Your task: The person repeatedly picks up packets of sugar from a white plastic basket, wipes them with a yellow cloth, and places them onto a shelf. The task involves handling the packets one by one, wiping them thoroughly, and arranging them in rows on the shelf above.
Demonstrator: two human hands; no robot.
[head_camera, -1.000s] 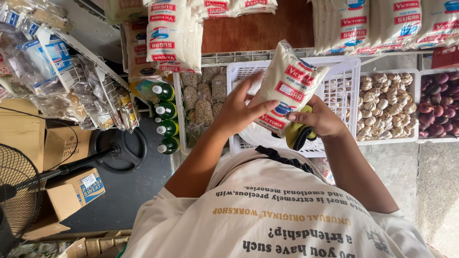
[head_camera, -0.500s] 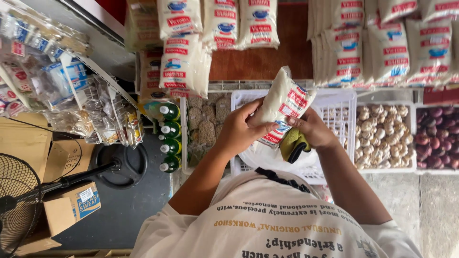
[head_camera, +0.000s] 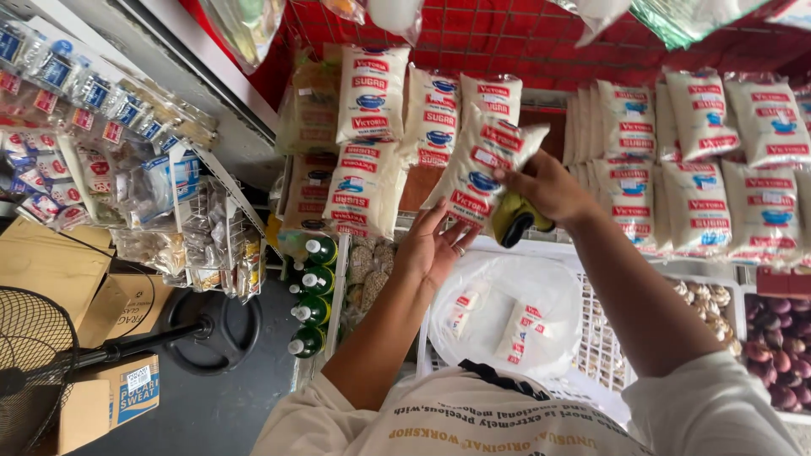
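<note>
Both hands were on one sugar bag (head_camera: 483, 173), held up in front of the hanging rows. Right hand (head_camera: 545, 187) pinched the bag's upper right edge between thumb and fingers, with a yellow-and-black tool (head_camera: 519, 221) tucked under the palm. Left hand (head_camera: 432, 247) was spread flat, palm up, touching the bag's lower end without closing on it.

The bag looked soft and loose-filled: its clear plastic wrinkled and sagged between the two hands, so it would likely slump if gripped at one corner alone. It seemed moderately heavy for its size and the film probably slick; a pinch at the sealed top with a palm beneath the bulk looked like the safest hold.

Around it hung more bags (head_camera: 369, 95) of the same kind against a red grid (head_camera: 507, 42). Below sat a white crate (head_camera: 596, 338) lined with plastic, holding two small packets (head_camera: 517, 331). Green bottles (head_camera: 314, 297) stood to the left, with a fan (head_camera: 34, 355) and cartons (head_camera: 51, 270) further off.
</note>
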